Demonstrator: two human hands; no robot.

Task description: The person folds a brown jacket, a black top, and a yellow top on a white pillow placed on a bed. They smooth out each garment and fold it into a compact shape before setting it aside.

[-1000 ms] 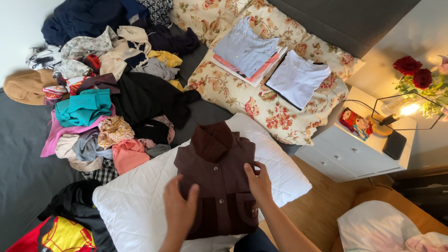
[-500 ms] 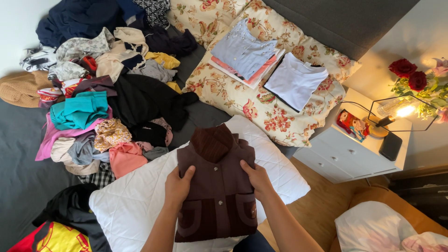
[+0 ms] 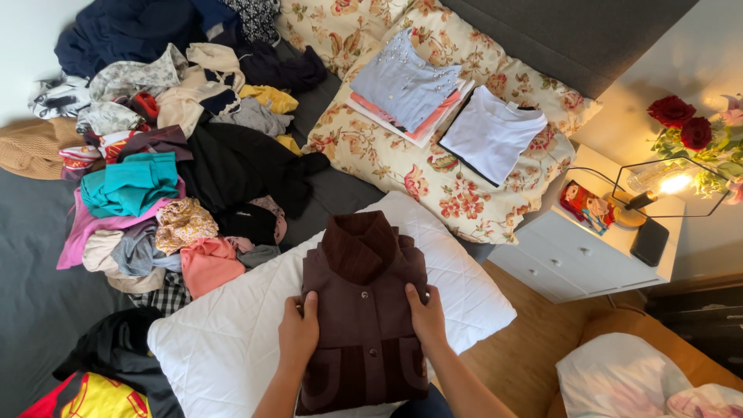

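Garment: your brown buttoned jacket (image 3: 364, 317) lies folded on the white quilted pillow (image 3: 224, 348), between your hands.
Left hand (image 3: 298, 334): fingers flat, pinching the jacket's left edge.
Right hand (image 3: 426, 316): fingers curled over the right edge.
Risk: soft pillow gives; uneven press may skew the fold.
Risk: loose pile (image 3: 170, 170) beyond your left hand could snag a tucked sleeve.

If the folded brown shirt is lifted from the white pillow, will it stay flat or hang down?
The brown shirt is soft cloth, so it will probably sag. Both hands, left and right, grip its sides, which may keep the fold. It looks light.
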